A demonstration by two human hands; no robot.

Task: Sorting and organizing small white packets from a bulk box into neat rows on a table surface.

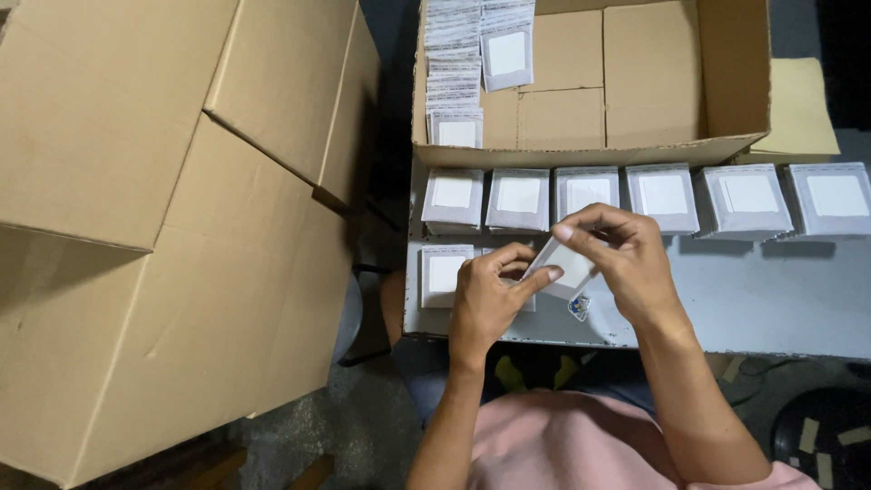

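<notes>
While both hands hover just above the table's near edge (726, 340), the left hand (485, 304) and right hand (626, 259) pinch one small white packet (567, 265), tilted, long axis running lower left to upper right. Six packet stacks (662, 195) line the open box's front wall (590, 152); bare tabletop lies to the right.

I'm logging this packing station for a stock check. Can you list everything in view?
Small packet: one, clear with a white insert, held between both hands above the table.
Packet stacks: six, grey-white, in a row on the table below the open box; one more in front at the left.
Grey table: one, under the stacks.
Open cardboard box: one, brown, behind the row, with packets filed along its left side.
Large cardboard boxes: brown, at the left; count unclear.
Pink shirt: one, bottom centre.
Left hand: holds the packet's lower left edge.
Right hand: holds its upper right.
</notes>
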